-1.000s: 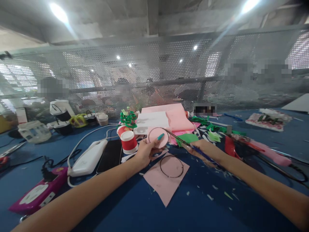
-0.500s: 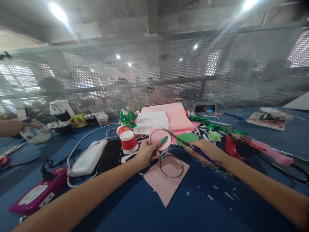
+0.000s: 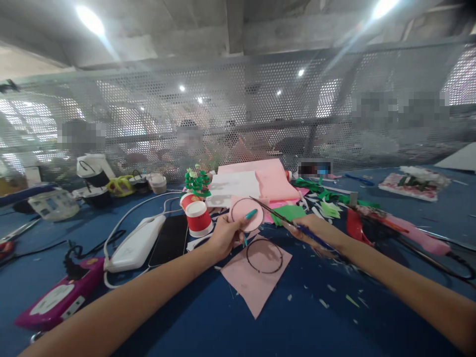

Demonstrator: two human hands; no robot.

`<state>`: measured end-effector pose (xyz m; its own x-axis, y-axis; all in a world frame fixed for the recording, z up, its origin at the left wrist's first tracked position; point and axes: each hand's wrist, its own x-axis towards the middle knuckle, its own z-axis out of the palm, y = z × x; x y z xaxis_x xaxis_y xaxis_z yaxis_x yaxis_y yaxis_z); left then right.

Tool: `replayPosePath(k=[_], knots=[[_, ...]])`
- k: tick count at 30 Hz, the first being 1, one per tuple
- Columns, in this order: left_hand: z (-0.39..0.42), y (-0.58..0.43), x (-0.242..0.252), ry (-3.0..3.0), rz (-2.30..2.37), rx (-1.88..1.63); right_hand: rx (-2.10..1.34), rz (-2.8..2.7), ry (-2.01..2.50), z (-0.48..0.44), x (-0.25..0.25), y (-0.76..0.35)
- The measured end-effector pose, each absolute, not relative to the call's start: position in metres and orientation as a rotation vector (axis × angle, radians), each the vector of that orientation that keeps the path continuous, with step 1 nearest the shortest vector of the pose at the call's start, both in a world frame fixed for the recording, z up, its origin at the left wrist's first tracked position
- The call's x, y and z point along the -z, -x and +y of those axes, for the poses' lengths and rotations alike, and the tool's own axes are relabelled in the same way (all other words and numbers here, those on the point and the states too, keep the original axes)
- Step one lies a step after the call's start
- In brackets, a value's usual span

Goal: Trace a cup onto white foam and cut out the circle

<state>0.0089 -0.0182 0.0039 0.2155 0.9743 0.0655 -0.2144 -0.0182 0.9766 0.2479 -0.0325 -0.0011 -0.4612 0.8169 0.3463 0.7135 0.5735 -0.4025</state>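
Observation:
My left hand (image 3: pixel 228 233) pinches a piece of pink paper (image 3: pixel 243 204) that has a dark circle drawn on it, the thumb lying across the face. My right hand (image 3: pixel 310 230) is wrapped round the blue handles of a pair of scissors (image 3: pixel 280 218). The blades point up and left, with their tips at the upper right edge of the held paper. Below, on the table, lies a pink paper square (image 3: pixel 256 300) with another dark circle on it. A green paper piece (image 3: pixel 292 214) sits just behind the scissors.
Two red-and-white paper cups (image 3: pixel 199 220), a black phone (image 3: pixel 169 240), a white power bank (image 3: pixel 134 243) and a purple power strip (image 3: pixel 61 297) are on my left. A pink-handled tool (image 3: pixel 416 233) with a cord lies at right. Paper scraps (image 3: pixel 330 209) litter the blue table (image 3: pixel 316 322).
The other person's hand at the far left has gone from the clear jar. My hands, the paper and the scissors are almost where they were.

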Motion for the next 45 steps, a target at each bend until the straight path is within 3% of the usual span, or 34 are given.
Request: replayPosePath(k=[45], knots=[[-0.016,-0.010,-0.005,-1.168,0.979,-1.295,-0.296,-2.354,1.218,-0.027,-0.006,-0.254]])
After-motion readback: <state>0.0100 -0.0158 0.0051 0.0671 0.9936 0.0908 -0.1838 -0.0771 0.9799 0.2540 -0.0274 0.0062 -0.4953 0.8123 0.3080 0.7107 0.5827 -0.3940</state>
